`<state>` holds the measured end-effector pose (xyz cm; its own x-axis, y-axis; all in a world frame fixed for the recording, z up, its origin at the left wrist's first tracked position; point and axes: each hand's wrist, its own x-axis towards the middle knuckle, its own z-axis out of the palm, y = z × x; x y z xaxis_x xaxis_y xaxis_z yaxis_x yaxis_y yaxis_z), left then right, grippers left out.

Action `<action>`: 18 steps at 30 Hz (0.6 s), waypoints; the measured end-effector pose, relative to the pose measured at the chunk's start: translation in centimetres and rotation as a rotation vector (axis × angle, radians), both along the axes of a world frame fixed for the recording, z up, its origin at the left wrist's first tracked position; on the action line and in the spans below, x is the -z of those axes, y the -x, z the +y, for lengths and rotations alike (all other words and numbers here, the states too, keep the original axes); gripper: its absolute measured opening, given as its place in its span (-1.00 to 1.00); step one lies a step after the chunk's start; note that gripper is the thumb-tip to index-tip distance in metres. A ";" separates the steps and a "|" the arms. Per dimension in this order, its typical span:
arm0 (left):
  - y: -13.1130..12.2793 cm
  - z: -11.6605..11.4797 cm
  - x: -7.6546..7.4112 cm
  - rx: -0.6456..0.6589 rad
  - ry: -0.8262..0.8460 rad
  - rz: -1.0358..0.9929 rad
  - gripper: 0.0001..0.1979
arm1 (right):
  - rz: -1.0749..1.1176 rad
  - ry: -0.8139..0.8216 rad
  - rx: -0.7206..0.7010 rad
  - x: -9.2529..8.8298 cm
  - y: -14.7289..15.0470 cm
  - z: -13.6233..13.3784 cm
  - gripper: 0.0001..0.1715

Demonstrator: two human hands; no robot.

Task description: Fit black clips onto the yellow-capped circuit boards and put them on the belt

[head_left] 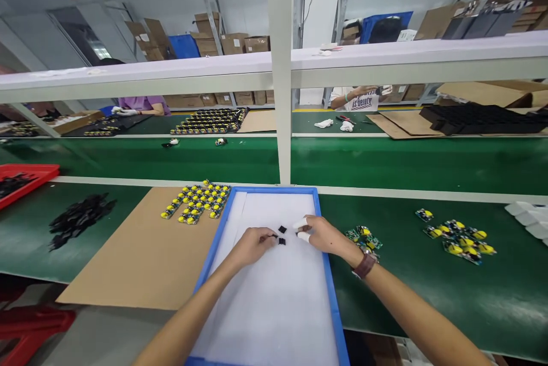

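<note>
Two small black pieces, one above the other, lie on the white surface of a blue-rimmed tray. Just left of them, my left hand pinches a small dark piece between thumb and fingers. To their right is my right hand, with white covers on its fingertips. Its thumb and forefinger are close around a tiny dark piece above the tray. A watch with a brown strap is on my right wrist.
Boards with yellow parts sit on cardboard at left and on the green table at right. Black pieces are heaped far left, near a red bin. A white post rises behind the tray. Other people work across the belt.
</note>
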<state>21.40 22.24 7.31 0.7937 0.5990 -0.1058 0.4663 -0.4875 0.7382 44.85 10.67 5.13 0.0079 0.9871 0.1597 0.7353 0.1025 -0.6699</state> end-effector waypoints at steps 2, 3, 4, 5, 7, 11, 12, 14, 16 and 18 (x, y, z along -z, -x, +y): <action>1.4 0.2 -0.2 -0.034 0.024 0.006 -0.66 | 0.097 0.031 -0.060 0.5 0.8 -0.4 -0.69; 2.0 0.3 -0.3 -0.056 0.029 0.006 -0.66 | 0.132 0.046 -0.083 0.7 1.2 -0.4 -0.68; 2.6 0.3 -0.4 -0.080 0.032 0.004 -0.66 | 0.159 0.058 -0.098 0.8 1.5 -0.3 -0.68; 3.1 0.2 -0.5 -0.104 0.033 0.001 -0.67 | 0.177 0.067 -0.107 0.8 1.7 -0.2 -0.69; 3.8 0.1 -0.6 -0.148 0.038 -0.002 -0.68 | 0.189 0.075 -0.107 0.6 1.9 0.1 -0.69; 4.7 -0.2 -0.9 -0.196 0.082 0.004 -0.65 | 0.153 0.049 -0.062 -0.8 1.5 0.2 -0.66; 4.9 -0.2 -0.9 -0.200 0.097 0.006 -0.65 | 0.144 0.041 -0.051 -1.2 1.3 0.1 -0.65; 4.9 -0.4 -1.0 -0.200 0.129 0.004 -0.65 | 0.136 0.028 -0.035 -1.7 1.2 -0.3 -0.66; 4.7 -0.7 -1.1 -0.188 0.162 -0.006 -0.66 | 0.141 0.021 -0.027 -2.1 1.3 -1.0 -0.68; 4.4 -1.3 -1.3 -0.169 0.191 -0.024 -0.65 | 0.155 0.017 -0.032 -2.5 2.0 -1.8 -0.69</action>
